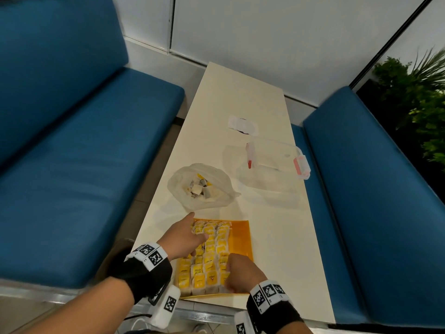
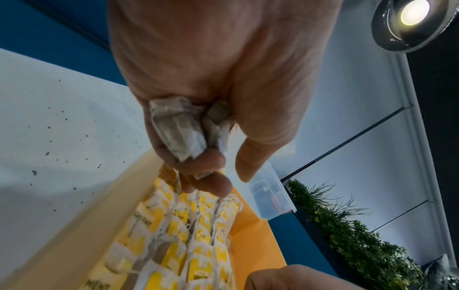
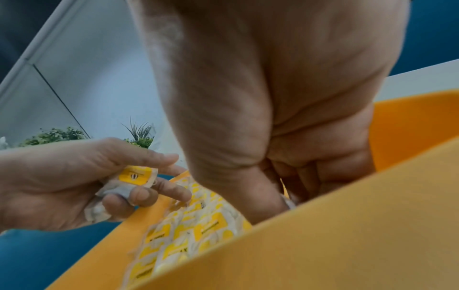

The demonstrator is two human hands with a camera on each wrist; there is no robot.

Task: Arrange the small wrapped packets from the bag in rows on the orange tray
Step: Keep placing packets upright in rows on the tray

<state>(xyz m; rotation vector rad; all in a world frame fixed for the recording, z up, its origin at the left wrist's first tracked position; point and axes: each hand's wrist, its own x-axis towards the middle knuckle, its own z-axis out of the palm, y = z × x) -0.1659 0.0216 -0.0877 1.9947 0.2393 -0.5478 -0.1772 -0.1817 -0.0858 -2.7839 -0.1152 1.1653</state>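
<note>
Gripping two packets [image 2: 183,127], left hand [image 1: 184,237]; right hand [image 1: 243,271] (grip curled, contents untellable) over four tray [image 1: 242,237] rows.

"MINT" reads on packets [image 2: 145,222] in the tray below the left hand [image 2: 218,82]; "RELAX" on one [image 1: 197,271] between both hands.

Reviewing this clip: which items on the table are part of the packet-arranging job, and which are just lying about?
Part of the job:
- flat orange plastic tray
- yellow-and-white wrapped packets in rows
- clear plastic bag of packets
- left hand, gripping spare packets
- right hand, on the rows

Lying about:
- clear plastic box with pink clasps
- white crumpled wrapper
</note>
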